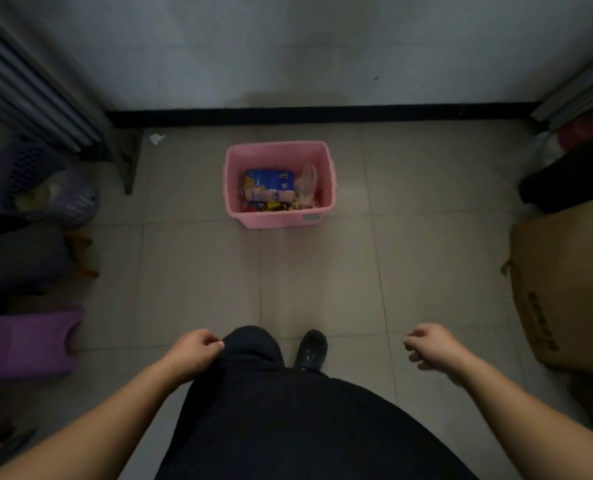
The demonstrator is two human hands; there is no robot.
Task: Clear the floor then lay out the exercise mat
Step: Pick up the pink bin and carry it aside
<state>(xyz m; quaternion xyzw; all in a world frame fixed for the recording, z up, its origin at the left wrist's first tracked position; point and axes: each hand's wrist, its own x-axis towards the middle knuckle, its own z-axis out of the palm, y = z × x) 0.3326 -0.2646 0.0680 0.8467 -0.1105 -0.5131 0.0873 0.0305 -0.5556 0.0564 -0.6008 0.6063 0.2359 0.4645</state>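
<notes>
Bin, pink, full of clutter, sits on floor tiles near the far wall, well ahead of both hands. Left hand and right hand loosely curled, holding nothing. Mat not visible.

Head view, steeply down over tiled floor

cardboard box at right, purple plastic stool at left
</notes>
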